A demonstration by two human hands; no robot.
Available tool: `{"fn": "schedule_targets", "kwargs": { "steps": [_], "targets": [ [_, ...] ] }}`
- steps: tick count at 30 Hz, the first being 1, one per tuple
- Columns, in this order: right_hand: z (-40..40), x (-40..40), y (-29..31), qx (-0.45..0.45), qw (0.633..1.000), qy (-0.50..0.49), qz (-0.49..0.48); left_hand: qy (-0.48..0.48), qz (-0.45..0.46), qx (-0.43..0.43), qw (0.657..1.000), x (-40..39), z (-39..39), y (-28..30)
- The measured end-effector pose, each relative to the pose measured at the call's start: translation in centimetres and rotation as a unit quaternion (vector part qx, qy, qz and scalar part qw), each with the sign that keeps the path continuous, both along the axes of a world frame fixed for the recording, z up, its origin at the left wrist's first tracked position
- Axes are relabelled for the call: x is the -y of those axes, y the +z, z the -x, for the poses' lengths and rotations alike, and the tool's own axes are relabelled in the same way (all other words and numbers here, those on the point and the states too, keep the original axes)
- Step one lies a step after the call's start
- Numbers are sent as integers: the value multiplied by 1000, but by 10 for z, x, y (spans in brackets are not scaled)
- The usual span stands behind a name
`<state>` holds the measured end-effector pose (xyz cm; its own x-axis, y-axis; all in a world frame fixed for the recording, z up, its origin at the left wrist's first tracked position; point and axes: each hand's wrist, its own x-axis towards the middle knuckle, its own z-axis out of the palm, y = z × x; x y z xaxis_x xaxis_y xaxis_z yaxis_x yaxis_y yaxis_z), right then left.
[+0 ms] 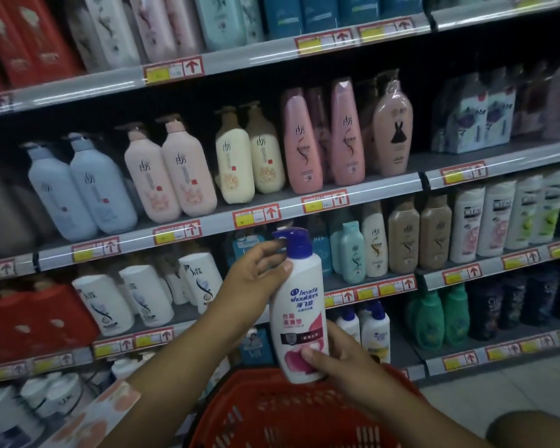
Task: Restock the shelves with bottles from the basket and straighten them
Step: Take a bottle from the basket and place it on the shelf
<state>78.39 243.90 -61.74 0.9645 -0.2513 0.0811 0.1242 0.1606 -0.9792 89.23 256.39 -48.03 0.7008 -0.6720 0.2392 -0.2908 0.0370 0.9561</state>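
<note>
A white shampoo bottle [299, 305] with a blue pump cap and a pink label is held upright in front of the shelves, above the red basket [291, 415]. My left hand [256, 279] grips its upper part, fingers reaching to the pump. My right hand [333, 357] grips its base from the right, thumb on the label. Two similar white bottles with blue caps [366, 328] stand on the low shelf just behind. The basket's inside shows only red mesh.
Shelves [304, 202] full of bottles rise ahead: pink, cream and blue pump bottles [175, 169] in the middle row, white bottles [130, 299] lower left, green bottles [437, 315] lower right. A red box [29, 321] sits at the left. Tiled floor [498, 383] lies at the right.
</note>
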Motion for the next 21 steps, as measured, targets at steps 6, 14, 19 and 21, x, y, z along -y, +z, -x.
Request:
{"fn": "schedule_targets", "kwargs": {
  "steps": [6, 14, 19, 21],
  "targets": [
    [-2, 17, -9, -22, 1000, 2, -6, -12, -25, -24, 999, 13, 2, -15],
    [2, 51, -19, -28, 999, 7, -43, -31, -70, -23, 997, 42, 1, -24],
    [5, 67, -20, -53, 998, -1, -23, -97, -97, 1, 991, 50, -5, -31],
    [7, 78, -17, -72, 997, -4, -8, -126, -123, 36, 984, 52, -5, -35]
  ]
}}
